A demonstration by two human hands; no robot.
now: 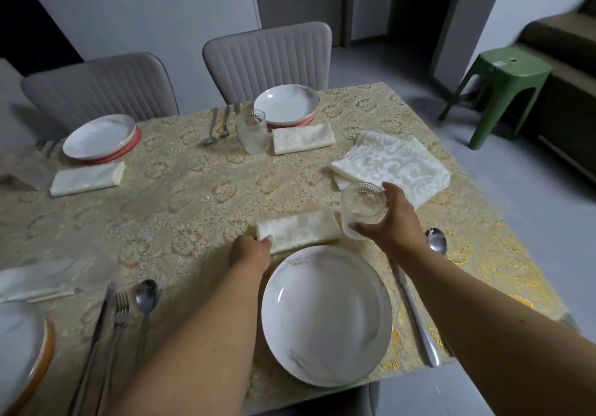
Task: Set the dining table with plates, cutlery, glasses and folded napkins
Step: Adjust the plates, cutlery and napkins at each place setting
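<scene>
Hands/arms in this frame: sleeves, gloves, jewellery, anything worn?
Nothing worn that shows. Both forearms are bare up to the frame edge, with no sleeves in view. The left hand and right hand have no gloves, and no rings, watch or bracelets are visible. One left fingernail looks pale, perhaps polished; too small to tell.

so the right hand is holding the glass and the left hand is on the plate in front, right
Not quite. The head view shows the right hand holding the glass, but the left hand is on the folded napkin beyond the plate, not on the plate.
</scene>
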